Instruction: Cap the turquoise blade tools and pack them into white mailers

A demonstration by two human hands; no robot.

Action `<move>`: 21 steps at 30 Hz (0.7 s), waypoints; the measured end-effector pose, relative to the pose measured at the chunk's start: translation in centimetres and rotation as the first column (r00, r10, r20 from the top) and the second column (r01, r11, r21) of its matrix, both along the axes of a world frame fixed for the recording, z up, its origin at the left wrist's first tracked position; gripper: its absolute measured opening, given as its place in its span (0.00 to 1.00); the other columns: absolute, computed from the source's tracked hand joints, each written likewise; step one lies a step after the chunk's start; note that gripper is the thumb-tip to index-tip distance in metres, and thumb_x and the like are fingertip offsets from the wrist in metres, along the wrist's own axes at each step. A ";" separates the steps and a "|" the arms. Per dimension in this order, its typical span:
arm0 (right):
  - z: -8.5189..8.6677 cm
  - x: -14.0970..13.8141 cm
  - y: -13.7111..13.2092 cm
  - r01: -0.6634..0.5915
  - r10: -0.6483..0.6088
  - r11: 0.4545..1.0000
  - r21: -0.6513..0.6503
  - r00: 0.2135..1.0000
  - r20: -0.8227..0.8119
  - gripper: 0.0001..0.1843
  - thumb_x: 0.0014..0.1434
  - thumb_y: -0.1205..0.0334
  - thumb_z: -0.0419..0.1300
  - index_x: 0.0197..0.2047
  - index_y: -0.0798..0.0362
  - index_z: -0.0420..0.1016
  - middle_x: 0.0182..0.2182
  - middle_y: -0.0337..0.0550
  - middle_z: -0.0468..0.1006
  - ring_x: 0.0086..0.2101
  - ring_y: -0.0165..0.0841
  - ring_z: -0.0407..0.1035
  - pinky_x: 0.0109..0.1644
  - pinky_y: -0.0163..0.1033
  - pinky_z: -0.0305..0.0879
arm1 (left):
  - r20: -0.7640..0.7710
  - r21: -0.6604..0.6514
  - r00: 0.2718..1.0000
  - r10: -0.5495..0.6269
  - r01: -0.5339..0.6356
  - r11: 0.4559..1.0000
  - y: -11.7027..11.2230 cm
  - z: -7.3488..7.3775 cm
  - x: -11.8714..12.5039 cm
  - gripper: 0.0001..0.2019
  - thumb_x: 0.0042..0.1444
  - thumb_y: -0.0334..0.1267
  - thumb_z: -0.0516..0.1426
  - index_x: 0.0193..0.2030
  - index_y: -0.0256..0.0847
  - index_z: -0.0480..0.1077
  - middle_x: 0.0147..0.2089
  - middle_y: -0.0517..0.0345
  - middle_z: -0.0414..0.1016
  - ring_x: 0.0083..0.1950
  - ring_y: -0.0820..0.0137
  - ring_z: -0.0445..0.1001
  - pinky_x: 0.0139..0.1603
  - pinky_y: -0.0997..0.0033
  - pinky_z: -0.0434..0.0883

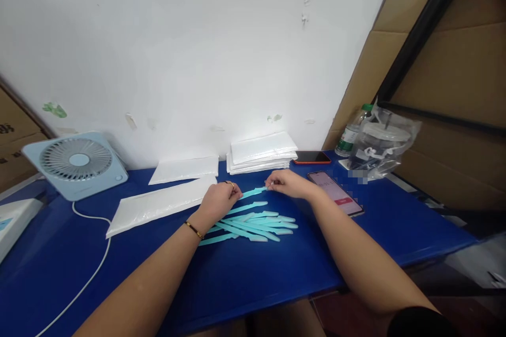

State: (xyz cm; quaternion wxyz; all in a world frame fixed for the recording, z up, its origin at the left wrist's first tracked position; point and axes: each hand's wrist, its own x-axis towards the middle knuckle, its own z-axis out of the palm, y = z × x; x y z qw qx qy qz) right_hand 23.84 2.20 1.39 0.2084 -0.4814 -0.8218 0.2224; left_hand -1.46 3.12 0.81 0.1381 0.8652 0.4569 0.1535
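Note:
A slim turquoise eyebrow razor [254, 192] is stretched between my two hands, just above the blue table. My left hand [222, 199] pinches its handle end, and my right hand [285, 183] pinches the tip at the other end. A single eyebrow razor [249, 206] lies just in front of it. Nearer to me, a loose pile of eyebrow razors [261, 225] is fanned out, pale tips pointing right; my left wrist hides some handle ends. Beside my left hand lies a long white padded envelope [162, 206].
Behind my hands are a stack of white envelopes [263, 152] and another envelope [185, 168]. A blue fan [79, 160] with its cable stands left. At right are a lit phone [336, 194], a red-edged phone [312, 157], a bottle [350, 134] and a bagged cup [381, 142].

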 end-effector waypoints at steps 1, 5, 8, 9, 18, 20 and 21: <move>0.0 0.3 0.1 0.034 -0.034 0.999 -0.002 0.999 0.001 0.08 0.53 0.67 0.57 0.36 0.55 0.76 0.32 0.43 0.77 0.32 0.31 0.69 0.35 0.34 0.62 | -0.015 0.031 1.000 0.012 -0.012 0.999 0.2 -0.2 0.0 0.11 0.57 0.43 0.50 0.32 0.44 0.71 0.33 0.59 0.75 0.34 0.68 0.71 0.33 0.71 0.62; 0.1 0.4 -0.1 0.074 -0.078 0.994 0.083 0.996 0.048 0.06 0.51 0.64 0.60 0.35 0.55 0.76 0.31 0.42 0.75 0.30 0.30 0.67 0.34 0.34 0.60 | 0.016 0.128 0.999 0.039 -0.040 0.991 0.7 -0.8 -0.2 0.11 0.55 0.44 0.52 0.39 0.44 0.71 0.35 0.58 0.74 0.37 0.68 0.70 0.35 0.70 0.63; 0.3 -1.0 -0.9 -0.037 0.029 0.995 0.088 0.996 0.088 0.07 0.53 0.60 0.61 0.34 0.54 0.75 0.33 0.43 0.72 0.31 0.30 0.66 0.34 0.34 0.59 | 0.067 0.102 0.997 -0.029 0.022 0.995 0.3 -0.8 -0.4 0.13 0.55 0.49 0.52 0.37 0.44 0.71 0.34 0.59 0.73 0.35 0.69 0.70 0.34 0.71 0.63; 0.2 -1.5 -1.2 -0.064 0.056 0.996 0.065 0.992 0.113 0.08 0.52 0.59 0.62 0.35 0.54 0.75 0.33 0.43 0.72 0.31 0.30 0.65 0.34 0.33 0.59 | 0.063 0.069 0.995 -0.080 0.076 0.995 0.1 -0.7 -0.4 0.14 0.54 0.51 0.53 0.35 0.43 0.72 0.33 0.59 0.73 0.34 0.70 0.70 0.33 0.72 0.63; -0.1 -1.2 -0.9 -0.088 0.084 0.996 0.009 0.977 0.198 0.04 0.53 0.63 0.61 0.29 0.55 0.72 0.30 0.41 0.71 0.30 0.29 0.64 0.33 0.32 0.56 | -0.041 -0.042 0.992 -0.117 0.116 0.992 -0.3 -0.2 -0.6 0.13 0.53 0.48 0.54 0.27 0.43 0.72 0.26 0.62 0.73 0.28 0.72 0.68 0.29 0.72 0.60; 0.0 -0.1 -0.3 0.027 -0.031 0.999 0.025 0.981 0.190 0.04 0.52 0.63 0.60 0.29 0.55 0.73 0.30 0.41 0.72 0.29 0.29 0.64 0.33 0.33 0.56 | -0.027 -0.027 0.998 -0.053 0.052 0.998 0.1 -0.4 -0.9 0.14 0.54 0.49 0.54 0.28 0.43 0.72 0.27 0.61 0.74 0.29 0.71 0.69 0.30 0.72 0.61; 0.0 0.4 -0.1 0.087 -0.090 0.996 0.022 0.978 0.186 0.05 0.52 0.62 0.60 0.29 0.54 0.74 0.29 0.41 0.73 0.29 0.29 0.64 0.32 0.33 0.56 | -0.021 -0.009 1.000 -0.023 0.023 1.000 0.3 -0.5 -1.1 0.14 0.54 0.50 0.53 0.30 0.43 0.73 0.29 0.61 0.74 0.30 0.70 0.70 0.31 0.71 0.62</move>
